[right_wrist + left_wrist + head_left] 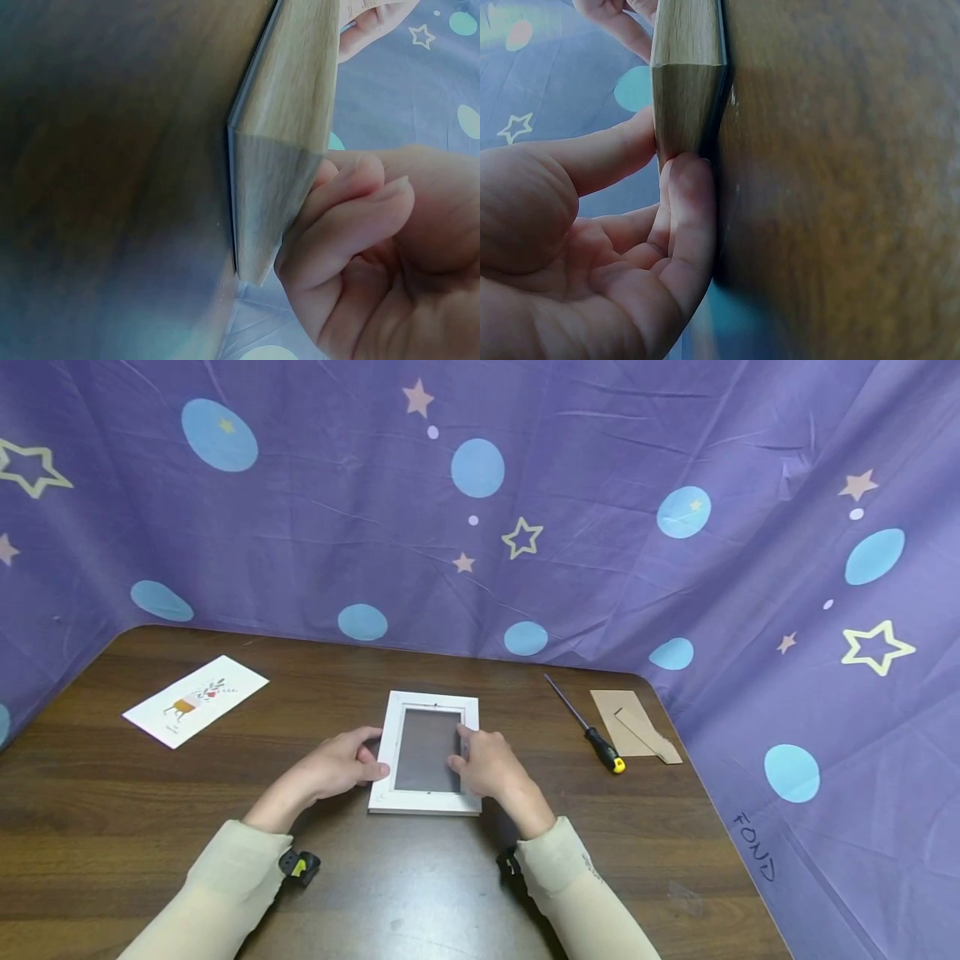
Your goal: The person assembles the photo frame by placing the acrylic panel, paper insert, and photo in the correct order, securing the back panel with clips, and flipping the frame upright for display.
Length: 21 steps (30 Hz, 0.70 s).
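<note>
White frame (423,802) lies at twelve o'clock; left hand (341,766) pinches its nine-o'clock edge; right hand (492,766): thumb and index parted, cannot tell if gripping; brown board (626,699), judged its backing, off near three; card (187,710) at ten, insertion presumably left.

White frame (435,804), grey panel (427,752), brown wood-grain table (150,827), purple star-and-dot curtain (315,510), black-and-yellow screwdriver handle (602,749)
</note>
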Available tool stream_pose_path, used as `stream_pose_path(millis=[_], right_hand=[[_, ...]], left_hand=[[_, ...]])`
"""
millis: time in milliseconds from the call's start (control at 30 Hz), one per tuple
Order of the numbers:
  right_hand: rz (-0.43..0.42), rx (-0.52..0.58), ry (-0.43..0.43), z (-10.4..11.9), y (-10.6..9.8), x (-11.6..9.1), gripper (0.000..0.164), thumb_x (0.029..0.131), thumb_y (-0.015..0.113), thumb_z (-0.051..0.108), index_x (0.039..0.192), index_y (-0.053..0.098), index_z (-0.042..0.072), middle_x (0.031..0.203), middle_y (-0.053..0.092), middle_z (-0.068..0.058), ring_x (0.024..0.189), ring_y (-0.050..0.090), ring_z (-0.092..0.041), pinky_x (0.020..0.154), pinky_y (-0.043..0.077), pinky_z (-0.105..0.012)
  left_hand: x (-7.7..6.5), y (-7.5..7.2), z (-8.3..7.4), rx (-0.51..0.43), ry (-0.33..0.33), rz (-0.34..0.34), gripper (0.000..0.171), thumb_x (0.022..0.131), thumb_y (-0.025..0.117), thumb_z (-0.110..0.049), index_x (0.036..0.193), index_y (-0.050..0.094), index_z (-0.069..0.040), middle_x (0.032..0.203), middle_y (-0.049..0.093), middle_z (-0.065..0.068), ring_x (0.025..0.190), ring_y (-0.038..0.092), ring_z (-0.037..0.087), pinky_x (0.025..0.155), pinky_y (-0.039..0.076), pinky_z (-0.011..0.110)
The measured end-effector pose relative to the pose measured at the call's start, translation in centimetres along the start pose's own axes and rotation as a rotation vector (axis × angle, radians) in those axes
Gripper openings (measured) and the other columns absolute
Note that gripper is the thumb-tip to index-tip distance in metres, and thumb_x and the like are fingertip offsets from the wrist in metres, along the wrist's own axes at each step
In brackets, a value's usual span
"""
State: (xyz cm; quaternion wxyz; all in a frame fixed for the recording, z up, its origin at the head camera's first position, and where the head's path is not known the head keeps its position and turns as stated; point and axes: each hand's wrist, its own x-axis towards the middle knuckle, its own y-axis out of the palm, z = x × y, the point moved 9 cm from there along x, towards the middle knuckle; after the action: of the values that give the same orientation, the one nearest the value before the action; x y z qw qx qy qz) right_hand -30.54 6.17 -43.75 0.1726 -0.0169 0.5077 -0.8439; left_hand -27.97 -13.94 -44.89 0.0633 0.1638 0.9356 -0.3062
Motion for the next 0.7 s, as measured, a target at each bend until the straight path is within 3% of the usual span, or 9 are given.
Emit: stream_pose_path(millis=[333, 567, 700], right_hand=[[0.023, 0.040, -0.004, -0.2, 0.1, 0.0, 0.066, 0.105, 0.069, 0.024, 0.162, 0.042, 0.004, 0.058, 0.064, -0.001, 0.042, 0.061, -0.009, 0.066, 0.058, -0.025], [0.041, 0.187, -0.031, -0.7, -0.5, 0.1, 0.069, 0.103, 0.071, 0.017, 0.163, 0.039, 0.002, 0.055, 0.062, -0.005, 0.042, 0.062, -0.013, 0.049, 0.059, -0.030], [0.006, 0.235, -0.019, -1.4, -1.5, 0.1, 0.060, 0.102, 0.071, 0.014, 0.154, 0.047, -0.004, 0.070, 0.064, -0.008, 0.049, 0.066, -0.015, 0.049, 0.060, -0.031]], left_hand=[[0.0, 0.0, 0.2, -0.003, 0.000, 0.006, 0.075, 0.097, 0.076, -0.017, 0.156, 0.039, 0.010, 0.097, 0.069, 0.012, 0.086, 0.065, 0.023, 0.075, 0.053, 0.034], [-0.1, 0.0, 0.2, -0.012, -0.003, 0.009, 0.075, 0.098, 0.076, -0.018, 0.156, 0.039, 0.010, 0.097, 0.068, 0.012, 0.086, 0.065, 0.023, 0.075, 0.054, 0.033], [-0.2, -0.1, 0.1, -0.023, 0.004, 0.015, 0.076, 0.098, 0.076, -0.018, 0.156, 0.038, 0.011, 0.096, 0.069, 0.012, 0.086, 0.066, 0.023, 0.076, 0.054, 0.034]])
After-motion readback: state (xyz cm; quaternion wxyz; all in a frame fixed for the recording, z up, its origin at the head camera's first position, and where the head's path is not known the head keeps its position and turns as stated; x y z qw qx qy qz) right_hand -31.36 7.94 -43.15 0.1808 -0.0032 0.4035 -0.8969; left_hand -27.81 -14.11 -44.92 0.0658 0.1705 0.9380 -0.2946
